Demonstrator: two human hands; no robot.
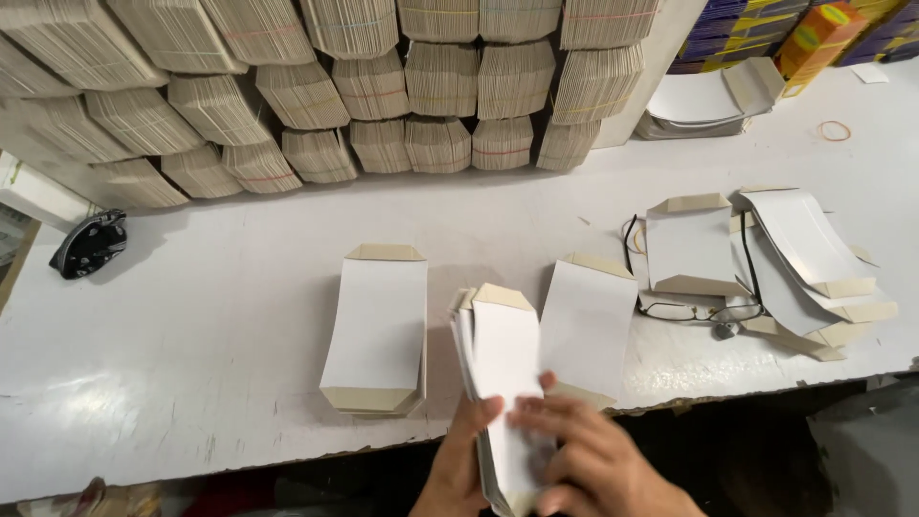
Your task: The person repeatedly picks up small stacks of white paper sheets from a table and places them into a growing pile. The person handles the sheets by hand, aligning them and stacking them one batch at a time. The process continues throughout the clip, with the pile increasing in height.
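My left hand grips a thick stack of flat white carton blanks from the left side and below, near the table's front edge. My right hand lies on top of the same stack, fingers spread across its white face. The blanks have tan flaps at both ends. A neat pile of the same blanks lies flat to the left of the held stack. Another blank lies flat just to its right, partly under my right hand.
Bundled stacks of folded cartons are piled along the back of the white table. Loose blanks and a pair of glasses lie at right. A black object sits at left. A rubber band lies far right.
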